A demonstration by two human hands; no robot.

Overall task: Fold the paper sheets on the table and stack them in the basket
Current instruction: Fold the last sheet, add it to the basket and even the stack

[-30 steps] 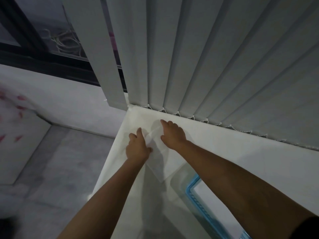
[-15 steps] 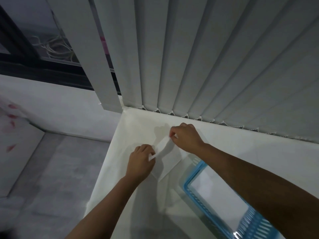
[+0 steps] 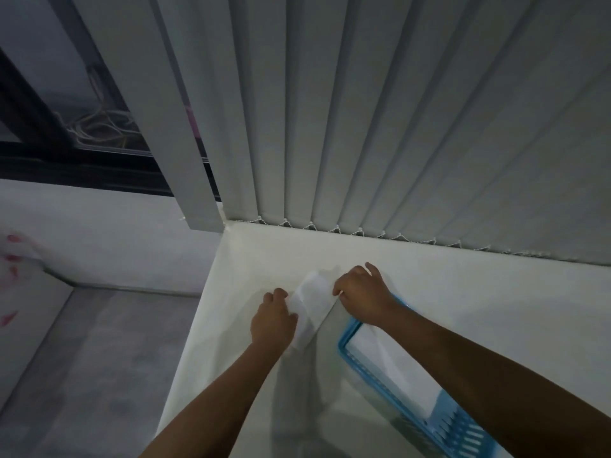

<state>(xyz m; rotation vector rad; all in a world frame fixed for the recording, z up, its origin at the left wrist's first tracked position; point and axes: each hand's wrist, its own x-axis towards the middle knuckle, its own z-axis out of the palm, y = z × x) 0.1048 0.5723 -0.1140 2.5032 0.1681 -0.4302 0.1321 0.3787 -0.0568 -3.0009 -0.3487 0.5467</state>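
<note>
Nearest the camera, at the lower right, a blue basket (image 3: 401, 405) with slotted walls sits on the white bench (image 3: 463, 292), and white paper (image 3: 393, 365) lies flat inside it; how many sheets it holds cannot be told, and the right forearm crosses over its far corner. Two bare forearms reach forward from the bottom edge. Just beyond the basket's far corner, the left hand (image 3: 272, 322) is curled closed on the left edge of a partly folded paper sheet (image 3: 310, 302), and the right hand (image 3: 360, 292) pinches the sheet's right edge between thumb and fingers, with one finger sticking out. The sheet sits between the two hands over the bench, near its left edge. Farther back, grey vertical blinds (image 3: 363, 127) hang down to the bench's rear edge. To the left are a grey floor (image 3: 82, 375), a white wall (image 3: 99, 233) and a dark window (image 3: 49, 120).
</note>
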